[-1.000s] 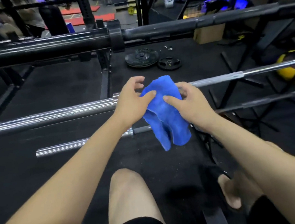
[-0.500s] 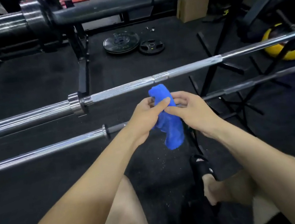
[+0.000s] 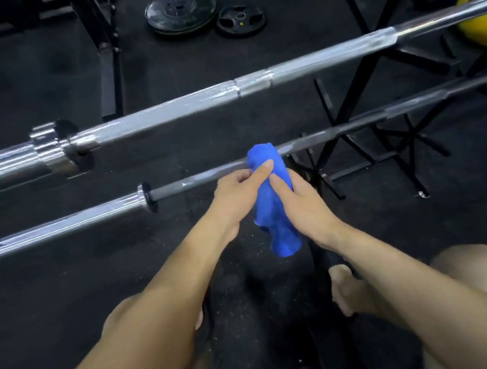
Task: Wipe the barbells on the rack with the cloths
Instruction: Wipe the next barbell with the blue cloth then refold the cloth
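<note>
On the lower barbell (image 3: 197,178), at the thin grey shaft just right of its collar, we find a blue cloth (image 3: 275,208) draped over the bar. We note the cloth bunched into a narrow roll; its long axis runs across the bar, top end humped over the shaft, tail hanging down toward us below it.

Left hand (image 3: 239,197): we see it on the cloth's left side, forefinger laid straight against the blue, remaining fingers curled under; together with the thumb side it pinches the cloth. Right hand (image 3: 303,204): on the cloth's right side, fingers (image 3: 279,184) close together and bent round the fabric, gripping it. The two forefingers nearly meet over the cloth, just on our side of the shaft.

Lower barbell: long axis runs left to right, rising slightly toward the right; polished sleeve on the left, a dark grey shaft from the collar onward.

Upper barbell (image 3: 253,84): beyond the lower barbell and parallel to it, same slant; thick chrome sleeve and collar at left, knurled silver shaft across the middle, thinner and shinier to the far right.

Rack legs (image 3: 358,96): black, crossing behind the lower barbell on its right half.

Weight plates (image 3: 180,10): two, black, flat on the floor well beyond the upper barbell, the smaller just beside the larger.

Yellow ball (image 3: 482,25): beyond the lower barbell's right end, partly hidden by the upper bar.

Dark rubber floor (image 3: 47,290) beneath all.
</note>
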